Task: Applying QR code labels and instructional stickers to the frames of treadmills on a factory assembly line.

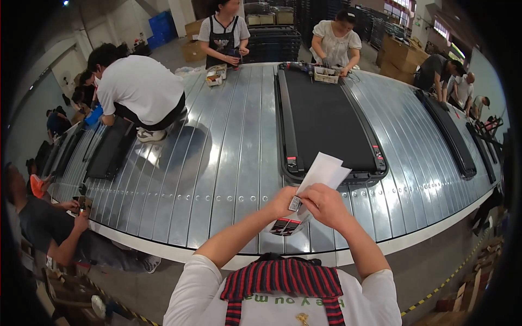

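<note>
My left hand (pixel 284 202) is closed on a bundle of white label sheets (pixel 325 171), held over the near edge of the metal conveyor. The thumb and fingers of my right hand (pixel 326 207) pinch at the sheets beside a small label with a square code (pixel 294 204). Red and black stickers (pixel 286 226) show on the sheet's lower end. Just beyond the hands lies a flat black treadmill (pixel 323 117) with small red labels at its near corners; the sheets overlap its near end in view.
The slatted metal conveyor (pixel 234 163) curves left and right, carrying more black units (pixel 448 133). A person in a white shirt (pixel 142 89) crouches on it. Two people stand opposite, near parts trays (pixel 325 75). A co-worker (pixel 60 228) sits at the left.
</note>
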Available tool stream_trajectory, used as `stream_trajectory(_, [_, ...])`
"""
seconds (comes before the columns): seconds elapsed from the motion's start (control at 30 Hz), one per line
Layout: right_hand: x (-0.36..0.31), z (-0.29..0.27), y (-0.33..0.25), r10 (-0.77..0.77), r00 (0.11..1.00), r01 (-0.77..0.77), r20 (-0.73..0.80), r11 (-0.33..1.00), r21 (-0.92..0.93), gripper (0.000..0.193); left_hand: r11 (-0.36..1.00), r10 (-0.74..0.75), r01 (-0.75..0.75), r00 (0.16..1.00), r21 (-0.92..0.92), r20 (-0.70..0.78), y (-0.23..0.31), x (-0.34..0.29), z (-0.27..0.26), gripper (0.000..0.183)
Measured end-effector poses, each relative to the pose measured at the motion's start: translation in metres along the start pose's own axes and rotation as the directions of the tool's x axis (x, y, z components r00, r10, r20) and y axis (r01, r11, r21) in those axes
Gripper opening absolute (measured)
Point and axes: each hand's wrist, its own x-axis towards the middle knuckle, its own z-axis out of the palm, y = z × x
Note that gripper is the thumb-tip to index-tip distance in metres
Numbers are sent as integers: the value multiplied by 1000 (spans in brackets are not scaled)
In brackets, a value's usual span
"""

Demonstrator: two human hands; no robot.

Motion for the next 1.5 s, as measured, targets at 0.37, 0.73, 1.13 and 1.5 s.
stream_trajectory(0.37, [-14,0,-11,33,999,-34,-34,999,-41,8,996,59,-62,997,64,54,-4,1,7,15])
stream_trajectory(0.73, [-7,-38,18,290,940,-246,-182,941,231,3,869,-494,495,868,-2,42,-60,-22,-50,33])
stream_trajectory(1.13, [58,27,171,747,597,-719,294,335,608,11,579,-664,350,727,736,177,-195,-51,-100,26])
stream_trajectory(1.5, [107,130,273,746,362,-868,560,50,494,10,640,-350,132,927,757,133,-197,-2,-91,5])
